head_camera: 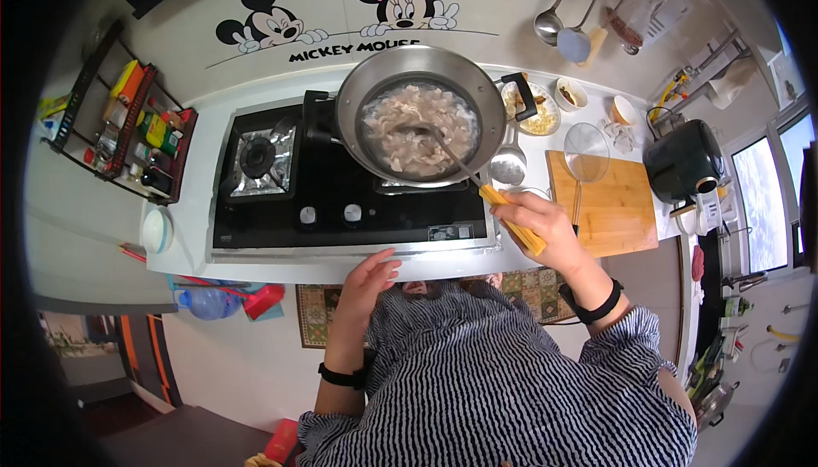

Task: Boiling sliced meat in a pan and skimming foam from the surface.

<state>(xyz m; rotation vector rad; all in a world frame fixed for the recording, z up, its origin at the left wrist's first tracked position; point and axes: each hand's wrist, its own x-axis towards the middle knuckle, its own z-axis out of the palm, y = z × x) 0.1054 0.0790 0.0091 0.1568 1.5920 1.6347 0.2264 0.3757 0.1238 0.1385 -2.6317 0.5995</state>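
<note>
My right hand (535,219) is closed around the yellow handle of a metal ladle (452,155). The ladle's bowl end dips among pale pieces of sliced meat (409,112) in cloudy water, so its tip is partly hidden. These fill the bottom of a large stainless-steel wok (418,61) with black side handles, standing over the right burner of a black gas stove (255,224). My left hand (370,280) hovers at the counter's front edge, fingers apart, holding nothing.
Right of the wok lie a spatula (509,163), a plate of chopped ingredients (540,115), a small bowl (571,94), a wire skimmer (586,152) across a wooden cutting board (617,211), and a dark green appliance (684,160). A spice rack (147,134) stands left of the left burner (261,159).
</note>
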